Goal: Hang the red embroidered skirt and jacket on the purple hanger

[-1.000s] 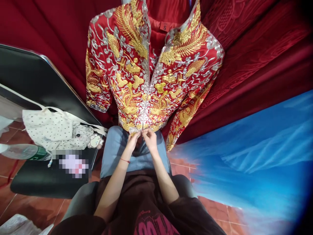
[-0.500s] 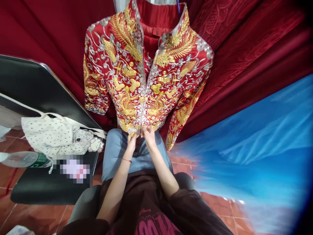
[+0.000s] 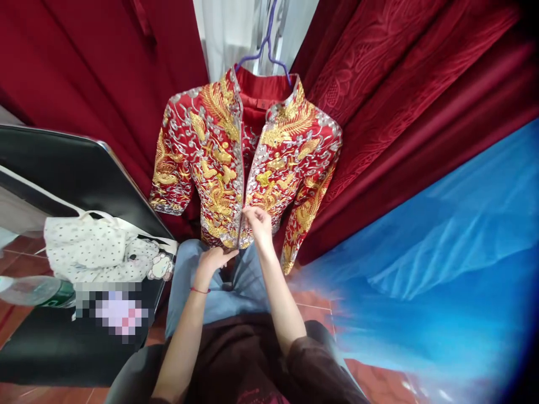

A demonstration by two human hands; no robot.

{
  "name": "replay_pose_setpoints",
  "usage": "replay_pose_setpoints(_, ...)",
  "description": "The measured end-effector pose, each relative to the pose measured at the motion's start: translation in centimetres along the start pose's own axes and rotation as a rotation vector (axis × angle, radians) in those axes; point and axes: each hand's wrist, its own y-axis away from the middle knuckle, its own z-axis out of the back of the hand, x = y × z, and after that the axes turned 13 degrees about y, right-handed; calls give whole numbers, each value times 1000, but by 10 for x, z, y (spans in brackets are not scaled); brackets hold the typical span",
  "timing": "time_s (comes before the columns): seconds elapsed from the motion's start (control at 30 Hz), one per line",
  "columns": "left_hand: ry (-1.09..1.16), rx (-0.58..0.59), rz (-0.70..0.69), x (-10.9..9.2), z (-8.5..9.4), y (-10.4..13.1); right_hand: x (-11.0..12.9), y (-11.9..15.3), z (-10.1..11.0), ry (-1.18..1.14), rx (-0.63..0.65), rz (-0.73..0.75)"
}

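Observation:
A red jacket (image 3: 219, 163) with a stand-up collar and dense gold and silver embroidery hangs in front of me on a purple hanger (image 3: 268, 40). Its front parts in a narrow V from the collar down; lower down the edges meet along a zipper (image 3: 240, 231). My right hand (image 3: 260, 223) is closed in a pinch on the zipper, above the hem; the fingers hide the pull. My left hand (image 3: 214, 260) is lower, at the bottom hem, thumb and fingers closed on the jacket's lower edge by the zipper's end.
Dark red curtains (image 3: 362, 84) hang behind and beside the jacket. At left, a black chair (image 3: 50, 348) holds a dotted white cloth bag (image 3: 84, 247), a clear bottle (image 3: 33, 290) and a blurred-out item. Blue fabric (image 3: 442, 235) spreads at right over the tiled floor.
My right hand has moved up the zipper, away from my left hand, which stays at the hem. The view has shifted, so the jacket looks smaller and the hanger now shows.

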Motion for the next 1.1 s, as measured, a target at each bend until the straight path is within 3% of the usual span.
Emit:
replay_pose_setpoints(0.07,-228,-80,-166,-37,6,0,-2,3,-4,23,-14,-9)
replay_pose_setpoints(0.17,-318,-296,-428,-87,1,-5,-1,3,-11,18,-38,-21)
replay_pose_setpoints(0.27,-346,-375,-485,-111,-8,-12,1,3,-13,22,-57,11)
replay_pose_setpoints(0.5,-336,-355,-497,-108,-20,-24,5,2,-6,-14,-71,-23)
replay_pose_setpoints(0.87,-357,-372,-531,-99,-22,-20,91,-36,-13,-53,-69,163)
replay_pose_setpoints(1.0,-335,-364,-518,-101,-19,-17,91,-36,-13,-57,-66,171)
replay_pose_setpoints(1.1,-296,-275,-571,-113,-4,-13,85,-33,-11,-32,-74,188)
